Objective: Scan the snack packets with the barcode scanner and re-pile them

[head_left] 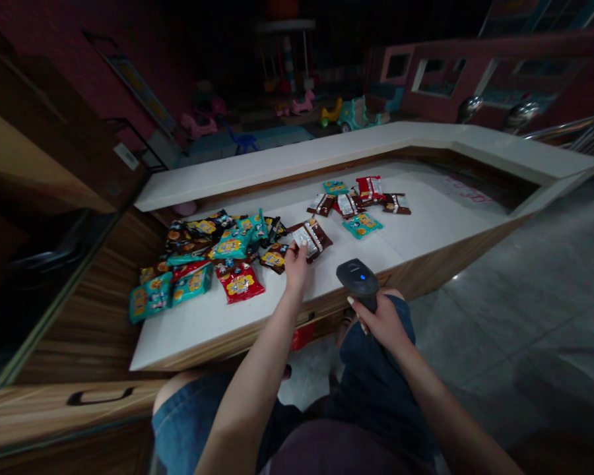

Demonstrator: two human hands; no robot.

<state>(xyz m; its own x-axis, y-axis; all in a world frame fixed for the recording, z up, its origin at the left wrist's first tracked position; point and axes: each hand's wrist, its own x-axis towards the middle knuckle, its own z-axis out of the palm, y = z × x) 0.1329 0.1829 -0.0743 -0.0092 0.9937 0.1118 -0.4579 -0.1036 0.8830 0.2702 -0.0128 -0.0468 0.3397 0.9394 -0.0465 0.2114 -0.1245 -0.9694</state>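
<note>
Print on snack pkts (239,282) too small to read.

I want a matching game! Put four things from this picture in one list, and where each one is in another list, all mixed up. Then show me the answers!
Things:
1. black handheld scanner
2. brown-and-white snack packet
3. red snack packet
4. pink toy ride-on

Places:
A. on the floor past the counter
B. gripped in the right hand
C. under the left hand's fingers
D. on the white counter, at the front of the heap

Pairs: 1-B, 2-C, 3-D, 4-A
</note>
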